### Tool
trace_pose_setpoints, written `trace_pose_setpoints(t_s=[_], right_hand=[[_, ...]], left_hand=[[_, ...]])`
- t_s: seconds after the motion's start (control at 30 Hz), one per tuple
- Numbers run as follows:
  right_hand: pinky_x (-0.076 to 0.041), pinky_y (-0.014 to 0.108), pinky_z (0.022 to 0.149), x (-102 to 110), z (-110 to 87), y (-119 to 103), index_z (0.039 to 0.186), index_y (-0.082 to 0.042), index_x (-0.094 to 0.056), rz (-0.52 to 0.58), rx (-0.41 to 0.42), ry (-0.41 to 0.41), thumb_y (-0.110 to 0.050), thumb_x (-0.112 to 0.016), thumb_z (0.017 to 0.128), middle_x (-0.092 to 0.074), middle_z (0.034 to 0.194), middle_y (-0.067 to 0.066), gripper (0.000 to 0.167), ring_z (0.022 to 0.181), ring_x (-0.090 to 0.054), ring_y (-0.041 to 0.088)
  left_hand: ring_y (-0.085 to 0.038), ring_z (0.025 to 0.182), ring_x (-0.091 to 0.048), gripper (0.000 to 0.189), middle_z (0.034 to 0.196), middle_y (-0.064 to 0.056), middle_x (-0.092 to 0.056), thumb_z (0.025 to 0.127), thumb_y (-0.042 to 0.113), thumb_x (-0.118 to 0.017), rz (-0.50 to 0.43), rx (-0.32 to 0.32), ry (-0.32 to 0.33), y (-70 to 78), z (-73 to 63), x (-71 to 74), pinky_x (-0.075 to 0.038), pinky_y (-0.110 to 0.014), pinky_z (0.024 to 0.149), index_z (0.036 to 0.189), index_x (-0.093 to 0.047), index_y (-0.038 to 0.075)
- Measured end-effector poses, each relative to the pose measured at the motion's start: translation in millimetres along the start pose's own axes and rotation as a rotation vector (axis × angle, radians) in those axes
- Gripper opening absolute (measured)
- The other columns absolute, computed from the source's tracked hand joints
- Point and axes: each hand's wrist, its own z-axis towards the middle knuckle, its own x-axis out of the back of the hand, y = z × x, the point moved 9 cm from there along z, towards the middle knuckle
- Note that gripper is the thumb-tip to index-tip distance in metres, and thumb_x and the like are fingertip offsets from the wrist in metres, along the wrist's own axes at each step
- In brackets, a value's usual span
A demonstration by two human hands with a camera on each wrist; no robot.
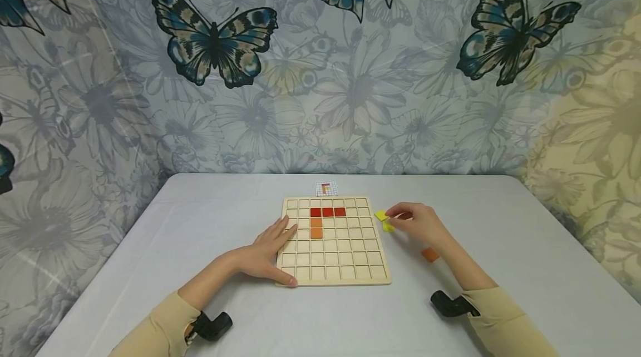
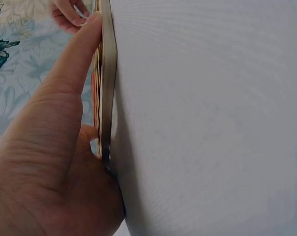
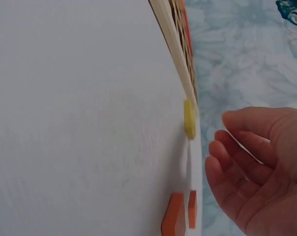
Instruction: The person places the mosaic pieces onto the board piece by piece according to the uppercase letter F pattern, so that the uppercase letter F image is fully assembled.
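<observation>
My left hand (image 1: 262, 254) lies on the left edge of a wooden grid board (image 1: 340, 259), fingers spread and thumb at the front corner. Three red tiles (image 1: 328, 212) form a row in the board's grid, and two orange tiles (image 1: 316, 228) run down below the leftmost one. Beyond the board's right edge, my right hand (image 1: 418, 223) hovers at two yellow tiles (image 1: 381, 216), fingertips overlapping them in the head view. Seen from the right wrist, its fingers curve loosely with nothing between thumb and forefinger, apart from a yellow tile (image 3: 189, 119).
A small printed card (image 1: 326, 188) with a coloured grid pattern lies behind the board. Loose orange tiles (image 3: 174, 216) lie on the white table (image 1: 225, 196) under the right forearm; the head view shows one. A butterfly-patterned cloth (image 1: 360, 95) hangs behind the table.
</observation>
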Motion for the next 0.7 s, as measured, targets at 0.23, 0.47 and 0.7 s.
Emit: trace_pose_setpoints(t_s=[0.23,0.47,0.7], right_hand=[[-0.050,0.037,0.073,11.5,-2.7,13.7,0.107,-0.007,-0.072,-0.039,-0.012,0.013,-0.017,-0.069,0.090,-0.070,0.100,0.007,0.020,0.090,-0.065,0.024],[-0.049,0.035,0.071,17.6,-5.7,21.2,0.105,-0.004,-0.071,-0.073,-0.018,0.023,-0.013,-0.070,0.088,-0.070,0.099,0.010,0.020,0.089,-0.063,0.026],[-0.049,0.035,0.069,22.8,-7.8,29.0,0.104,-0.002,-0.071,-0.108,-0.026,0.046,-0.011,-0.072,0.086,-0.070,0.097,0.012,0.020,0.089,-0.062,0.028]], left_hand=[[-0.030,0.147,0.013,0.119,0.162,-0.014,0.012,0.074,0.058,-0.078,0.000,-0.002,0.004,1.1,-1.0,1.2,-0.003,-0.059,0.113,0.158,-0.008,0.011],[-0.028,0.147,0.014,0.119,0.162,-0.013,0.012,0.074,0.059,-0.077,0.006,0.005,0.003,0.4,-1.4,1.2,-0.002,-0.058,0.114,0.158,-0.007,0.012],[-0.029,0.147,0.014,0.119,0.162,-0.014,0.012,0.074,0.058,-0.078,0.002,0.002,0.004,1.5,-1.3,1.1,-0.003,-0.058,0.113,0.158,-0.008,0.012]])
